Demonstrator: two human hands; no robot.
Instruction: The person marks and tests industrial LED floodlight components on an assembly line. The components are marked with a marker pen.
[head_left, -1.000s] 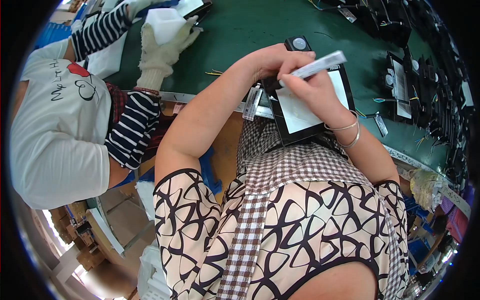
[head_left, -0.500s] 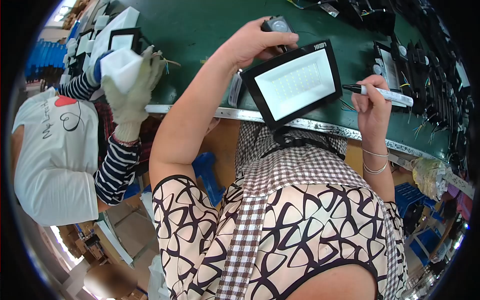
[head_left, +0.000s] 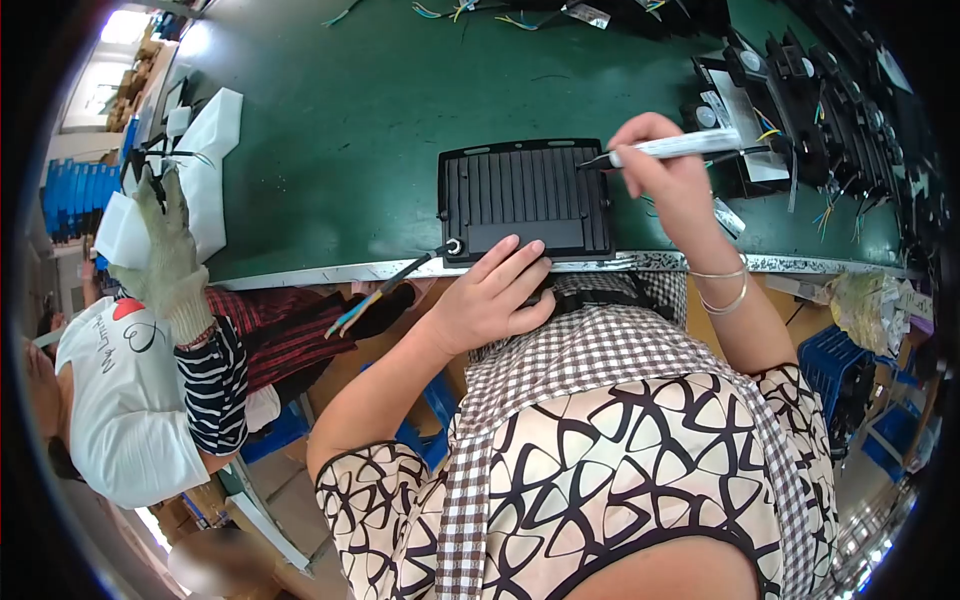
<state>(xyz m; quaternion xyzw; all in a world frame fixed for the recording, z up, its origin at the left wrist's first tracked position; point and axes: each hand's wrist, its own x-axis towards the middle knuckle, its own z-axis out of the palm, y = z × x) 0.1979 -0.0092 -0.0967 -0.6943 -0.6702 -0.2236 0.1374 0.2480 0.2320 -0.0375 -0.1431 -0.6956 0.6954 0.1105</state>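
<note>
Pinching a white marker (head_left: 695, 145) (tip aimed left), the right hand (head_left: 665, 180) curls right of centre. Mid-frame, the left hand (head_left: 492, 300), palm down, lays fingers on the ribbed housing's (head_left: 525, 190) lower edge.

The left forearm (head_left: 380, 385) slants up from the lower left to the centre of the frame, where the left hand (head_left: 498, 303) lies back upward, its fingers extended toward the upper right and its thumb below them. The right forearm (head_left: 745, 320) rises from the lower right; the right hand (head_left: 668, 182), higher in the frame, pinches with thumb and curled fingers.
</note>
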